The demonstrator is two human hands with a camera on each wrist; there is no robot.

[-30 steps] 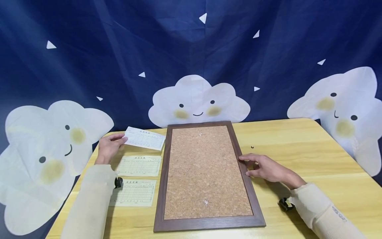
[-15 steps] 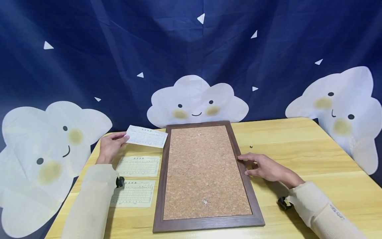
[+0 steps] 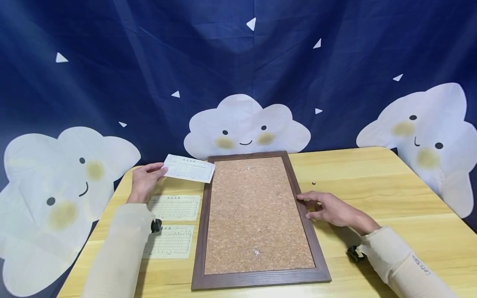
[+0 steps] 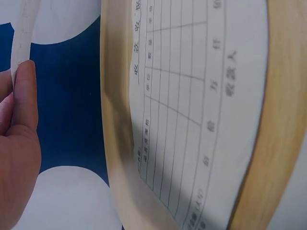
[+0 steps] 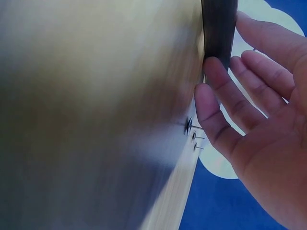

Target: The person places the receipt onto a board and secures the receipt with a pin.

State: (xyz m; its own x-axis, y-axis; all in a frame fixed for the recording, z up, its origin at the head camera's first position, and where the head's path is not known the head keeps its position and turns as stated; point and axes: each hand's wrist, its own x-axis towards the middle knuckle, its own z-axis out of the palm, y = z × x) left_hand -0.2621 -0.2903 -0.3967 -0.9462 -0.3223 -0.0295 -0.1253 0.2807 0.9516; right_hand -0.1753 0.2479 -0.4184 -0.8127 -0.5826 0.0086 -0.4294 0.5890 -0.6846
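My left hand [image 3: 146,180] pinches the left end of a white receipt slip [image 3: 190,169], held above the table with its right end overlapping the board's upper left frame. In the left wrist view that slip [image 4: 24,33] shows nearly edge-on between thumb and fingers. The corkboard [image 3: 255,215], with a dark brown wooden frame, lies in the middle. My right hand [image 3: 331,209] touches its right frame side with fingertips, fingers loosely bent. Two more receipt slips, an upper one [image 3: 177,207] and a lower one [image 3: 171,242] partly behind the left wrist, lie left of the board.
Several thumbtacks [image 5: 189,126] stand points-up on the wooden table [image 3: 357,174] near my right hand; one tack [image 3: 314,183] shows in the head view. Two small pale worn spots mark the cork. A dark blue cloud-printed curtain [image 3: 156,74] hangs behind the table.
My left hand has moved right with the receipt slip, whose right end now reaches over the board's frame. The right hand stays at the frame.
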